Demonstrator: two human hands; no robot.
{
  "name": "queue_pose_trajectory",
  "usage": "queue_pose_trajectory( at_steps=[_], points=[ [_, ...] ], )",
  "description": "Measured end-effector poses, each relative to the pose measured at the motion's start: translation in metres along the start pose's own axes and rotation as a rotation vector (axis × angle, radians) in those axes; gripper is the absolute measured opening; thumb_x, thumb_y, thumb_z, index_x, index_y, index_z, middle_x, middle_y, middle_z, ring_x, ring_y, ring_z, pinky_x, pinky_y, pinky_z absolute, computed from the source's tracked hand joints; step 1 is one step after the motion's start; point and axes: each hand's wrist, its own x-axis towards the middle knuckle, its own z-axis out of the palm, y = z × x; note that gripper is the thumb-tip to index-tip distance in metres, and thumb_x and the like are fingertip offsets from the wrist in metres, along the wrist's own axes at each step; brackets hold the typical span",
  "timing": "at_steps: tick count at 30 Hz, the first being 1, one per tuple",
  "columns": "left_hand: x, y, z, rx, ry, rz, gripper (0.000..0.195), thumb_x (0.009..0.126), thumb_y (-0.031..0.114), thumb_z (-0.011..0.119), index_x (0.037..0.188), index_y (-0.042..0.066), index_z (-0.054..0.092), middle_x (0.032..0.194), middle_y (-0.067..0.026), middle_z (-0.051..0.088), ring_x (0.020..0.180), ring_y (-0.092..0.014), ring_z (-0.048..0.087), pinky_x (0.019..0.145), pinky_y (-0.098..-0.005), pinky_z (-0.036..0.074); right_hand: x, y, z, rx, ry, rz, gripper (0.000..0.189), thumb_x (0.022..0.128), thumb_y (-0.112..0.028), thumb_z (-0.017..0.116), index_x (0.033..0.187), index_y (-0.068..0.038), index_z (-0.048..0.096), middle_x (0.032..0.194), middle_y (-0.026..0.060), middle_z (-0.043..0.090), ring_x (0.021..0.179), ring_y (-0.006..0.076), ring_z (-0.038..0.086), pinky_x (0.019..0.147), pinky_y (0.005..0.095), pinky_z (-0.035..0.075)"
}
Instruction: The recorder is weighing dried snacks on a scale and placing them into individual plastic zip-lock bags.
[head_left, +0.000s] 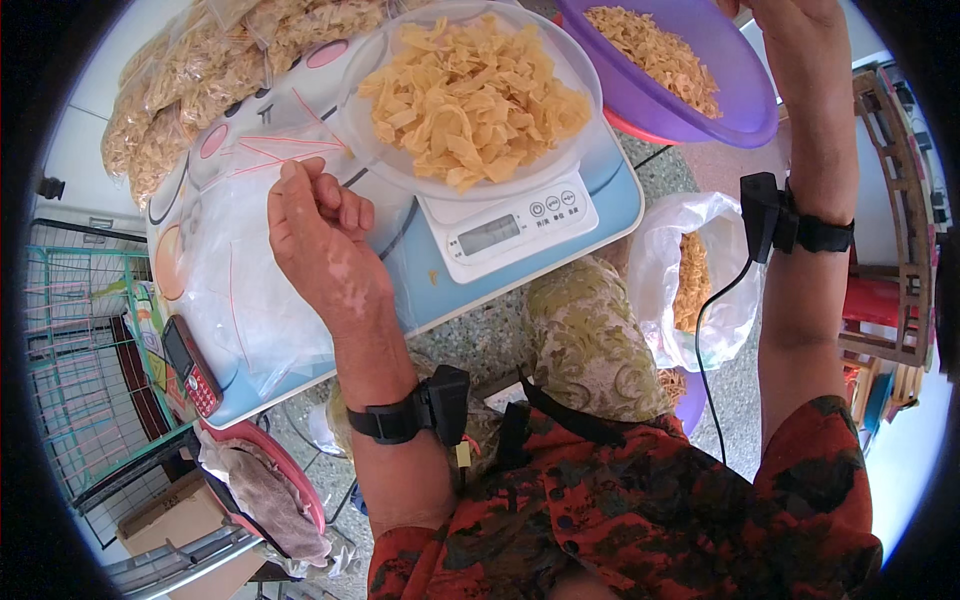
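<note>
My left hand (322, 247) hovers over a pile of clear zip-lock bags (255, 300) on the table, its fingers loosely curled with nothing visible in them. Right of it a white digital kitchen scale (517, 225) carries a translucent plastic bowl (382, 161) heaped with pale yellow dried flakes (480, 105). My right hand (799, 15) is at the top right edge beyond a purple plastic basin (742, 112); its fingers are mostly cut off by the frame. Smaller dried flakes (660, 60) fill part of that basin.
Filled clear bags of flakes (187, 97) are stacked at the table's far left. A red keypad phone (193, 367) lies on the left edge. Below the basin stands an open white plastic bag (735, 300) with brownish pieces. A wire cage (90, 360) is at the left.
</note>
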Motion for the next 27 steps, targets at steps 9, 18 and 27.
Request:
queue_pose_trajectory(
  at_steps=[9, 18, 27],
  points=[
    [0.000, -0.001, 0.007, -0.005, -0.006, -0.010, 0.024, 0.099, 0.025, 0.054, 0.093, 0.003, 0.056, 0.066, 0.0016, 0.040, 0.055, -0.008, 0.034, 0.049, -0.0242, 0.031, -0.018, 0.024, -0.014, -0.220, 0.088, 0.146, 0.007, 0.094, -0.003, 0.056, 0.095, -0.003, 0.063, 0.074, -0.0041, 0.058, 0.060, 0.0028, 0.051, 0.054, 0.0161, 0.039],
    [0.000, 0.001, 0.002, 0.028, 0.027, -0.020, 0.024, 0.099, 0.026, 0.054, 0.092, 0.003, 0.055, 0.065, 0.0021, 0.040, 0.055, -0.008, 0.034, 0.049, -0.0235, 0.029, -0.019, -0.016, 0.037, -0.193, -0.205, 0.099, 0.013, 0.087, -0.011, 0.068, 0.097, -0.002, 0.067, 0.074, 0.0018, 0.061, 0.066, 0.0065, 0.052, 0.056, 0.0231, 0.042],
    [0.000, 0.000, 0.000, 0.010, 0.000, -0.018, 0.026, 0.098, 0.028, 0.056, 0.089, 0.003, 0.057, 0.066, 0.0008, 0.044, 0.053, -0.009, 0.037, 0.050, -0.0254, 0.033, -0.019, -0.041, 0.074, -0.350, -0.634, -0.190, 0.020, 0.083, -0.015, 0.069, 0.101, -0.006, 0.066, 0.081, 0.0066, 0.062, 0.069, 0.0191, 0.058, 0.062, 0.0312, 0.046]
  ],
)
